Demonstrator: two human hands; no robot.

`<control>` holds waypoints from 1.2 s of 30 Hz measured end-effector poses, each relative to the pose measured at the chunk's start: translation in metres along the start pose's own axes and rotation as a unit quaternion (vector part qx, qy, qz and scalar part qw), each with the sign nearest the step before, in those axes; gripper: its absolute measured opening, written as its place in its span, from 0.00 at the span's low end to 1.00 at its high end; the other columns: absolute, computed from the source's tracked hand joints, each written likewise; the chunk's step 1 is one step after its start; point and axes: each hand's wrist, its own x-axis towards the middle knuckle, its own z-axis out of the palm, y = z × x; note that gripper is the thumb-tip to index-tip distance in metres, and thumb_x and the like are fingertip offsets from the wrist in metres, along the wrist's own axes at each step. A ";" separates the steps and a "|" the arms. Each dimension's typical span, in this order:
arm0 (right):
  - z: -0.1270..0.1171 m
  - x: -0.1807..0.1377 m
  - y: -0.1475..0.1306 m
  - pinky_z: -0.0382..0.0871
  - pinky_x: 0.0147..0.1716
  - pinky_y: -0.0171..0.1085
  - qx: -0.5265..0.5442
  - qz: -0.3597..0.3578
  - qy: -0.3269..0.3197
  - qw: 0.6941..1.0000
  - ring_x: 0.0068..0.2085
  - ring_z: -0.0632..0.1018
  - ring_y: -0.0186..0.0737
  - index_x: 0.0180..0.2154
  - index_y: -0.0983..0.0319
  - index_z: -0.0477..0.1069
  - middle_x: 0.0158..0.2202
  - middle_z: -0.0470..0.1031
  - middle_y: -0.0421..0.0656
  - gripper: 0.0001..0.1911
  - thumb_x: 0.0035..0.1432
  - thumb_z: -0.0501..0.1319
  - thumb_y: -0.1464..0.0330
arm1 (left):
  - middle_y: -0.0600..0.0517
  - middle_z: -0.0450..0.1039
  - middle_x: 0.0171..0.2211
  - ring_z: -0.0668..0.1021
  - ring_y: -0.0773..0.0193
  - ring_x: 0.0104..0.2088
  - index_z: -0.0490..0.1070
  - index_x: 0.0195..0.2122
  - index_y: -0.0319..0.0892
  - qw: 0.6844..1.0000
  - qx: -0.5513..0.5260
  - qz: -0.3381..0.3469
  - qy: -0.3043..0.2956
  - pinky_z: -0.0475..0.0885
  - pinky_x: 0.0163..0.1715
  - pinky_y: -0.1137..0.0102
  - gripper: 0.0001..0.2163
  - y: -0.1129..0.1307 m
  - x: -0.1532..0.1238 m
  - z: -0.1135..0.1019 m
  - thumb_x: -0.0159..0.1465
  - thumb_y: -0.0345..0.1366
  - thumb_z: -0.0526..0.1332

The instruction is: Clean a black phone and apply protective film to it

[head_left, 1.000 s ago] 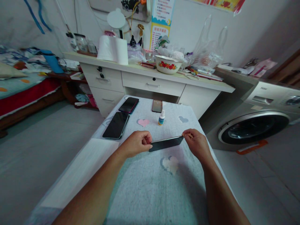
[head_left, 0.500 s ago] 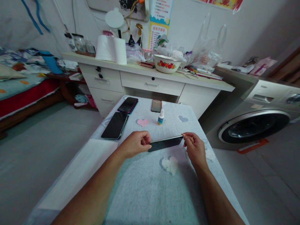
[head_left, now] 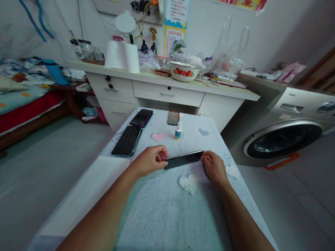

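Observation:
A smartphone [head_left: 184, 160] with a dark screen is held sideways and tilted above the cloth-covered table. My left hand [head_left: 151, 159] pinches its left end between thumb and fingers. At the opposite end, my right hand [head_left: 215, 168] has its fingers curled against the phone's corner; the fingertips are partly hidden behind it. Beyond the phone, a small white-capped bottle [head_left: 178, 131] with a blue and yellow label stands upright. Two dark tablets or large phones, one nearer [head_left: 127, 140] and one farther [head_left: 141, 118], lie at the left. Another phone [head_left: 173, 118] lies near the far edge.
White paper [head_left: 86, 195] lies along the left side of the table [head_left: 167, 216]. A white desk [head_left: 167, 94] stands beyond the far edge, bearing a flowered bowl [head_left: 184, 71], a paper roll [head_left: 121, 57] and plastic bags. A washing machine [head_left: 282, 122] is at the right.
My right hand has turned at the phone's right end, its fingers now lower and more curled behind the corner. My left hand and the phone stay nearly still; the view has shifted slightly.

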 end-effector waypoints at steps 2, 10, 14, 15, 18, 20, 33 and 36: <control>0.001 0.001 0.001 0.63 0.26 0.34 0.052 0.010 0.002 0.999 0.26 0.73 0.38 0.30 0.62 0.71 0.25 0.74 0.42 0.09 0.51 0.55 0.65 | 0.58 0.65 0.22 0.69 0.71 0.22 0.66 0.30 0.40 1.000 0.005 -0.001 -0.003 0.63 0.22 0.77 0.06 0.000 0.000 0.000 0.51 0.31 0.60; -0.002 -0.001 -0.010 0.54 0.16 0.29 0.251 0.066 0.026 0.965 0.19 0.65 0.31 0.35 0.63 0.70 0.20 0.66 0.37 0.16 0.50 0.60 0.57 | 0.58 0.65 0.21 0.69 0.71 0.22 0.66 0.30 0.40 1.000 0.009 0.001 -0.008 0.62 0.22 0.77 0.05 -0.001 0.001 0.000 0.51 0.31 0.60; -0.005 -0.002 -0.016 0.53 0.16 0.29 0.292 0.069 0.038 0.953 0.19 0.65 0.30 0.36 0.63 0.70 0.21 0.67 0.38 0.17 0.50 0.61 0.57 | 0.58 0.65 0.21 0.69 0.71 0.22 0.66 0.29 0.40 1.000 0.012 0.000 -0.007 0.62 0.22 0.77 0.05 -0.001 0.001 0.000 0.52 0.32 0.61; -0.005 -0.002 -0.016 0.54 0.16 0.29 0.302 0.070 0.039 0.950 0.20 0.65 0.30 0.36 0.63 0.70 0.22 0.68 0.39 0.17 0.50 0.61 0.57 | 0.58 0.65 0.21 0.69 0.71 0.23 0.66 0.29 0.40 1.000 0.012 0.000 -0.008 0.62 0.22 0.77 0.05 -0.001 0.001 0.000 0.52 0.32 0.61; -0.004 -0.002 -0.015 0.54 0.16 0.29 0.311 0.078 0.025 0.947 0.20 0.65 0.30 0.40 0.63 0.70 0.21 0.68 0.38 0.18 0.50 0.61 0.57 | 0.58 0.65 0.22 0.69 0.71 0.23 0.66 0.29 0.40 1.000 0.012 0.000 -0.009 0.62 0.22 0.77 0.05 -0.003 0.001 0.000 0.52 0.31 0.61; -0.004 -0.002 -0.013 0.54 0.16 0.29 0.296 0.077 0.006 0.952 0.19 0.64 0.30 0.42 0.63 0.69 0.20 0.67 0.37 0.21 0.51 0.61 0.57 | 0.58 0.65 0.22 0.69 0.71 0.22 0.66 0.30 0.40 1.000 0.013 -0.001 -0.008 0.62 0.22 0.77 0.05 -0.004 0.001 0.000 0.52 0.32 0.61; 0.002 0.004 0.009 0.60 0.21 0.32 0.126 0.041 -0.042 0.990 0.23 0.70 0.36 0.30 0.62 0.72 0.21 0.71 0.40 0.11 0.48 0.58 0.61 | 0.58 0.65 0.21 0.69 0.71 0.22 0.66 0.29 0.40 1.000 0.014 -0.005 -0.005 0.62 0.22 0.77 0.05 0.000 0.000 0.000 0.52 0.32 0.60; 0.002 0.004 0.009 0.59 0.20 0.32 0.131 0.045 -0.039 0.990 0.22 0.69 0.35 0.29 0.62 0.72 0.21 0.71 0.39 0.11 0.48 0.58 0.61 | 0.58 0.65 0.21 0.69 0.71 0.22 0.66 0.29 0.40 1.000 0.018 -0.005 -0.003 0.62 0.22 0.77 0.05 0.000 0.001 0.000 0.52 0.32 0.60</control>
